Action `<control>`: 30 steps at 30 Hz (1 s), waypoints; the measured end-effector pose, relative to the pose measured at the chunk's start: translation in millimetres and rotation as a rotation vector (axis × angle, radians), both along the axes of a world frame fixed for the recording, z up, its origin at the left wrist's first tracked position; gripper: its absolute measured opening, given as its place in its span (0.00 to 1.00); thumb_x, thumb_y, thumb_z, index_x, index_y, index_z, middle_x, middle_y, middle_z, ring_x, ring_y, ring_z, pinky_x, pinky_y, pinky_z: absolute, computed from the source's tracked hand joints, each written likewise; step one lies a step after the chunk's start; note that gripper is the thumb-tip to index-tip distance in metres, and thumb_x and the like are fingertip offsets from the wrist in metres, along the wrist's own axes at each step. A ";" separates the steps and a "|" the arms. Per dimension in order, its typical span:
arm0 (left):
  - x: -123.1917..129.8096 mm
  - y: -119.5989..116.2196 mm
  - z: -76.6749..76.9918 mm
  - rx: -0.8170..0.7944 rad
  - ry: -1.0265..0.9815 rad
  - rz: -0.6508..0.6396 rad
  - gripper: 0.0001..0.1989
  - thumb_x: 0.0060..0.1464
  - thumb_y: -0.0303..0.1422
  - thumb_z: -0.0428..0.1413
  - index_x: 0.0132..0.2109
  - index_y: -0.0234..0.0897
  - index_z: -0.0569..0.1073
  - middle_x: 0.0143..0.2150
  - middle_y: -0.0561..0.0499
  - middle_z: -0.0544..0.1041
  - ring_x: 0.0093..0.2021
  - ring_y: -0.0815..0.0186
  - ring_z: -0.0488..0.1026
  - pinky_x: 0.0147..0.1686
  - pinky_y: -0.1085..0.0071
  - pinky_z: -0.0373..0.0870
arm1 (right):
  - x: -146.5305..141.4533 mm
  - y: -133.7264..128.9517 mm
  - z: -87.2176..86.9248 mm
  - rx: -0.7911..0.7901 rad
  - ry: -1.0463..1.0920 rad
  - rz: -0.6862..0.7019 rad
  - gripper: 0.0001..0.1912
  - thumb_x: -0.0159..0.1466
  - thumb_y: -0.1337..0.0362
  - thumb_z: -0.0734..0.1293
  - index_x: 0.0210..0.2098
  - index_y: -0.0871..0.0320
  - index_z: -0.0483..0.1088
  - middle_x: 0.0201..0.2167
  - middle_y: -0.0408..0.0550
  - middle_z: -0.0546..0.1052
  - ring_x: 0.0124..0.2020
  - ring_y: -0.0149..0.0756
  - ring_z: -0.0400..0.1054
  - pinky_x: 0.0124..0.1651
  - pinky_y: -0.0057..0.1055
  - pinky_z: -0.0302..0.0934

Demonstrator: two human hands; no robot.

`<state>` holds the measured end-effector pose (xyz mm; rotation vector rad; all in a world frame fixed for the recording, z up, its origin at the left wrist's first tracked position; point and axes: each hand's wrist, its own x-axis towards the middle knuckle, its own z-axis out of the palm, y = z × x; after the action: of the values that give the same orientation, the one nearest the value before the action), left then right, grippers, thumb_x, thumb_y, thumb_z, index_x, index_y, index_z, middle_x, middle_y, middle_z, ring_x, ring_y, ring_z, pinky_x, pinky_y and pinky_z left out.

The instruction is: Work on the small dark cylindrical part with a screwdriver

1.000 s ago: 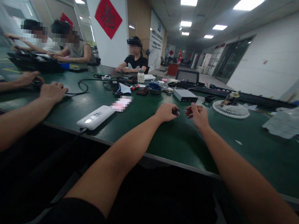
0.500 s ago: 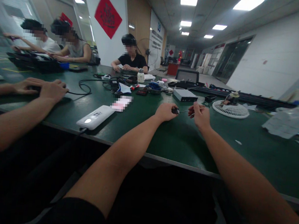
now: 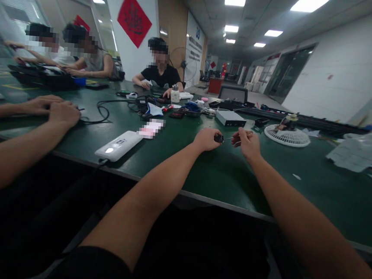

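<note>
My left hand [image 3: 206, 139] is closed around a small dark round part [image 3: 218, 138] above the green table [image 3: 221, 184]. Facing it, my right hand [image 3: 250, 144] pinches a thin metal rod-like tool [image 3: 227, 139], whose tip reaches toward the dark part. Whether the tip touches the part is too small to tell, and the tool's other end is hidden by my fingers. Just beyond my hands lies a grey-white metal box [image 3: 229, 118].
To the right lies a white fan grille with a motor [image 3: 287, 136], and plastic bags [image 3: 363, 148]. A white power bank [image 3: 119, 146] lies at left, near a co-worker's hands [image 3: 63, 112] and a black cable [image 3: 102, 114]. Cluttered parts and a small bottle [image 3: 175, 95] stand behind.
My right hand has shifted slightly left, closer to the dark part. The dark part has turned a little in my left hand. Across the table, a co-worker's hand has moved toward the bottle.
</note>
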<state>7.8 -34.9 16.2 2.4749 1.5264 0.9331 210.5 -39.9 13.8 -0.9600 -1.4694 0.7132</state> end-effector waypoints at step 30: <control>-0.9 0.6 -0.8 0.012 0.032 -0.015 0.18 0.51 0.35 0.67 0.50 0.40 0.84 0.46 0.45 0.86 0.48 0.55 0.82 0.53 0.61 0.78 | -0.9 2.1 -1.9 -0.079 0.029 0.042 0.30 0.60 0.34 0.70 0.27 0.56 0.74 0.22 0.49 0.78 0.23 0.36 0.74 0.23 0.29 0.67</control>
<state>6.9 -34.3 15.4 2.5179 1.5136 0.9079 209.6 -37.8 11.9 -0.9775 -1.4479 0.8177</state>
